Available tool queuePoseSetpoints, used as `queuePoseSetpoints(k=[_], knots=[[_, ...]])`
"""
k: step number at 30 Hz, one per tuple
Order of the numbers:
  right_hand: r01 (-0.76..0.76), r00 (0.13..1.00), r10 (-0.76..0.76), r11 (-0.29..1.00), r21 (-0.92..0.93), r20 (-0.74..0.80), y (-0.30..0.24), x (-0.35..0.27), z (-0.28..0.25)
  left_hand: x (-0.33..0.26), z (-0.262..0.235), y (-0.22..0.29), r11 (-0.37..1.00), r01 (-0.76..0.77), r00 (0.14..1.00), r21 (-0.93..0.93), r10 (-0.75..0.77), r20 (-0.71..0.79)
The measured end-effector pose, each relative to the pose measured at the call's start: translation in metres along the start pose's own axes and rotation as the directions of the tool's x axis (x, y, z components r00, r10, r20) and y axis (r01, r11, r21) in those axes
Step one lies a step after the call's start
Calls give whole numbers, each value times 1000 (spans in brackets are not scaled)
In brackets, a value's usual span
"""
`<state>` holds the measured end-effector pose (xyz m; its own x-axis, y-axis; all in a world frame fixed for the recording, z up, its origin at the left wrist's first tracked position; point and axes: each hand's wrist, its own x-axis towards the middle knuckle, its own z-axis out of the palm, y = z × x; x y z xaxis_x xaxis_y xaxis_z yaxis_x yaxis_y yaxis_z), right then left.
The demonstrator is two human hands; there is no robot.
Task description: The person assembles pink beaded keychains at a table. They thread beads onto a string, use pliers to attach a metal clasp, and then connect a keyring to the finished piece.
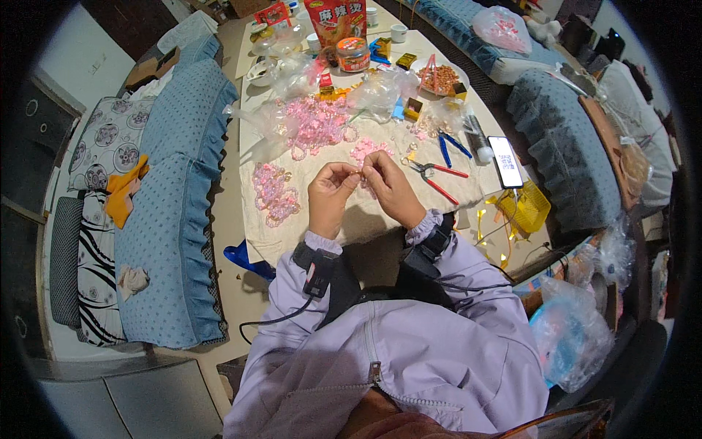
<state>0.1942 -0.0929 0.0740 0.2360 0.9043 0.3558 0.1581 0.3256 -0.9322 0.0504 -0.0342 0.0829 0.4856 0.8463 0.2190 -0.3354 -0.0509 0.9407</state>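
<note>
My left hand [330, 196] and my right hand [391, 189] meet over a cream cloth [351, 219] on the table, fingertips pinched together on a small pink bead piece [361, 173]. A finished strand of pink beads [275, 194] lies to the left of my left hand. A pile of loose pink beads [316, 121] sits in clear plastic further back. Red-handled pliers [437, 178] lie just right of my right hand, with blue-handled pliers [450, 145] beyond them.
A phone [505, 162] with a lit screen lies at the table's right edge, a yellow basket [528, 208] beside it. Snack bags, a jar [353, 54] and cups crowd the far end. Blue sofas [175, 219] flank the table on both sides. Plastic bags [574, 333] sit lower right.
</note>
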Motion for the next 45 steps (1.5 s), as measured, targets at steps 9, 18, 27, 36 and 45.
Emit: queuePoseSetpoints(k=[9,18,27,36,45], knots=[[34,999,-33,959,-281,8,-5,-11,-2,-9,-11,-1,996,87,988,-26,-83,129],[186,981,-127,823,-536,144,1,-30,6,-27,-30,-15,821,502,865,-271,-474,168],[-85,996,89,950,-302,1,12,-32,10,-39,-19,-22,877,98,995,470,-88,-43],[-132,989,146,945,-299,27,26,-27,15,-33,-25,-31,854,55,996,517,-10,-90],[-32,994,-20,892,-451,-110,56,31,-30,-22,-35,-34,883,172,974,436,-87,-208]])
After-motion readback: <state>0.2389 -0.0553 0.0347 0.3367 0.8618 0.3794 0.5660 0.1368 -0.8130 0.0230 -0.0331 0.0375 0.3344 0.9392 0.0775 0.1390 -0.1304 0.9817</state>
